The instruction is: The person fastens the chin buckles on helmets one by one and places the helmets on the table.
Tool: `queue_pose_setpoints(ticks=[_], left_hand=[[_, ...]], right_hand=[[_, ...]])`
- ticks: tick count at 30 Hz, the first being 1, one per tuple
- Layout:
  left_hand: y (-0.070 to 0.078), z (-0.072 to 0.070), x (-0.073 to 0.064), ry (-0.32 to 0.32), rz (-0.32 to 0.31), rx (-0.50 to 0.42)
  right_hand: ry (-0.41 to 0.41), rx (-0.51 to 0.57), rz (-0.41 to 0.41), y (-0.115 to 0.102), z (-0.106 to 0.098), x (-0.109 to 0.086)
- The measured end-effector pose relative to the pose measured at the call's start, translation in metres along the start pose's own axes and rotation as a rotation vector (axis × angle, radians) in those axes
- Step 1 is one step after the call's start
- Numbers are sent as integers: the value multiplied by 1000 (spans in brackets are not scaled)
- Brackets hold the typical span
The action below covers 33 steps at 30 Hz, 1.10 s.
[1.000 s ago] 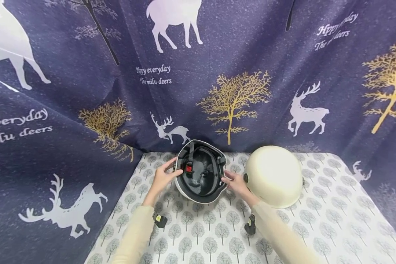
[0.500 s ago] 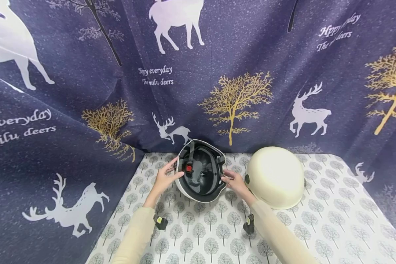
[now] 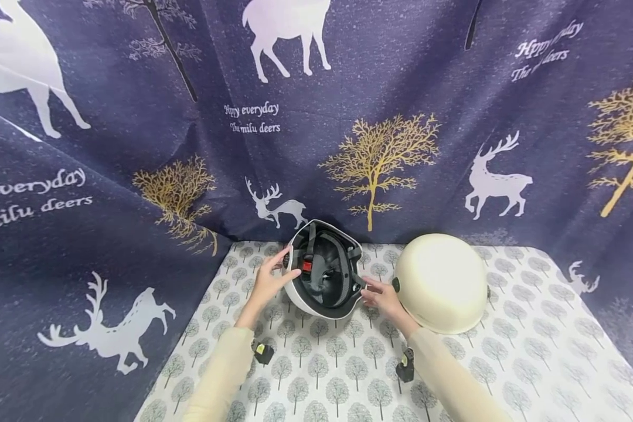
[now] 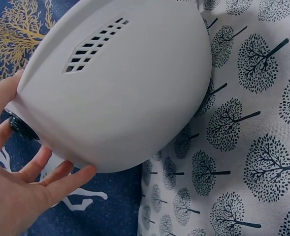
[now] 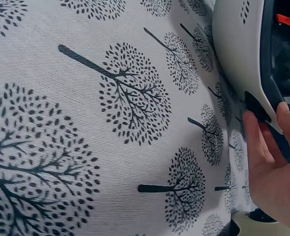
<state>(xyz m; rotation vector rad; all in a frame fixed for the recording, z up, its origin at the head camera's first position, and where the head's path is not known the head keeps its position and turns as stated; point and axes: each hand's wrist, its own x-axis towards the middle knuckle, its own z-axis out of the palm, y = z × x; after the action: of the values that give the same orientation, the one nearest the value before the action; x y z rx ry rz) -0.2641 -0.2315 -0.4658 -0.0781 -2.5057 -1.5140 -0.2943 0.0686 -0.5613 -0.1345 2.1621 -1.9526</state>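
Observation:
A white helmet [image 3: 305,303] leans near the curtain with its black-lined inside facing me. A red buckle [image 3: 306,266] sits on its dark strap inside. My left hand [image 3: 266,286] grips the left edge, thumb on the rim; in the left wrist view, that hand [image 4: 21,184] has its fingers around a dark round knob [image 4: 22,127] on the white shell [image 4: 130,88]. At the opposite edge my right hand [image 3: 384,298] pinches the rim; the right wrist view shows that hand's [image 5: 275,169] thumb and fingers on either side of it.
A second, cream helmet [image 3: 440,284] stands dome-up at the right, close to my right hand. The tree-patterned cloth [image 3: 316,369] covers the table. Behind and at the left hangs a dark blue curtain [image 3: 295,152] with deer and trees.
The held helmet has tilted a little between my hands, and its lower edge sits slightly higher. Both hands have shifted slightly with it. The cream helmet has stayed put.

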Motion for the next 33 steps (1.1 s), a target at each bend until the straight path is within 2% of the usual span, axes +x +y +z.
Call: queue_pose_setpoints(ticks=[1, 4, 11, 15, 20, 22, 28, 33], left_hand=[[6, -1, -1, -4, -2, -3], [8, -3, 0, 4, 21, -19], [9, -4, 5, 27, 55, 24], [7, -6, 6, 43, 41, 29], [8, -6, 7, 42, 55, 22], [9, -5, 8, 43, 64, 21], [10, -2, 8, 61, 47, 37], [10, 2, 9, 97, 52, 56]], right_hand=[[2, 14, -7, 0, -1, 1], [3, 23, -21, -2, 1, 4], [70, -80, -12, -6, 14, 11], [61, -92, 14, -11, 16, 15], [70, -207, -9, -20, 15, 15], [60, -238, -34, -24, 15, 14], [6, -187, -26, -32, 19, 3], [-95, -196, -17, -36, 24, -7]])
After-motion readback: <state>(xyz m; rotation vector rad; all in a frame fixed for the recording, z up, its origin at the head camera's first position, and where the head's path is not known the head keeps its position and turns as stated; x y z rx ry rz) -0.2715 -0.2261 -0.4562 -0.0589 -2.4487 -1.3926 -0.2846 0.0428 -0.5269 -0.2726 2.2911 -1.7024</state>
